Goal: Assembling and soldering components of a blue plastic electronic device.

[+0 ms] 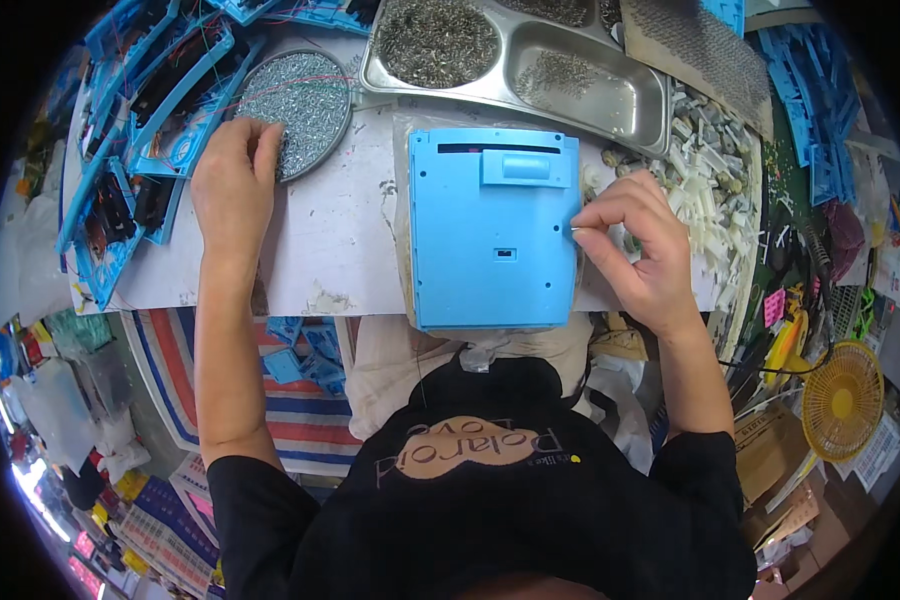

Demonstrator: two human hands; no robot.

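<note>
A light blue plastic case (490,215) lies flat on the table in front of me, with a slot, a raised block and several small holes in its face. My right hand (645,245) is at its right edge, thumb and forefinger pinched on what looks like a tiny screw (574,230), close to a hole. To the left, my left hand (235,180) reaches to the rim of a round dish (348,110) full of small silver screws. Its fingers are bent together at the screws, and their tips are partly hidden, so anything between them cannot be made out.
A steel compartment tray (505,95) with small metal parts stands at the back. Blue housings with wires (160,120) pile up at the left. White plastic parts (705,180) heap at the right, near a perforated board (705,60). A yellow fan (843,400) stands lower right.
</note>
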